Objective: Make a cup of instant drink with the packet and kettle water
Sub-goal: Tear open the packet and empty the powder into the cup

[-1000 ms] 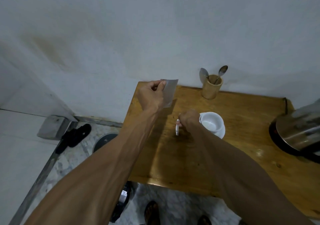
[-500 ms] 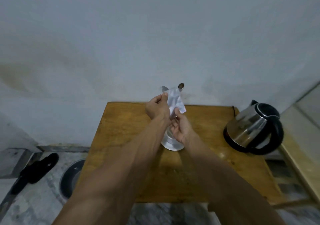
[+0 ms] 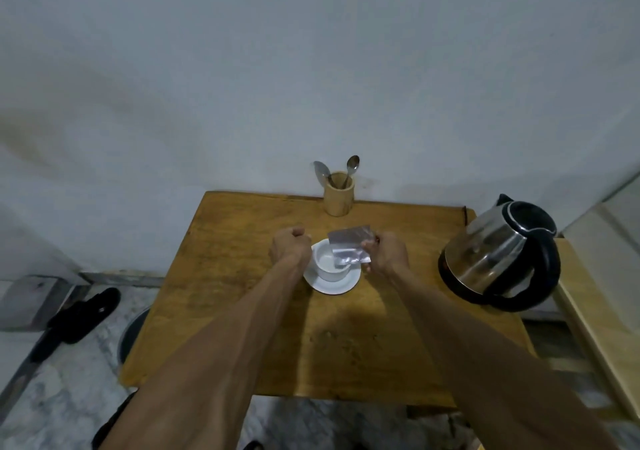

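We see the left hand (image 3: 290,248) clenched in an empty fist beside the white cup (image 3: 330,266); over the cup, the right hand (image 3: 386,255) pinches a creased silvery packet (image 3: 349,248), tilted; the steel kettle (image 3: 498,255) stands rightmost on the desk (image 3: 225,311).

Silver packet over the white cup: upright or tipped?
Tipped: the silver packet lies sideways in the right hand, one end hanging over the white cup.

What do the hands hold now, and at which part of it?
The right hand pinches the silver packet by its right end, over the white cup. The left hand is closed in a fist; whether it holds anything cannot be told.
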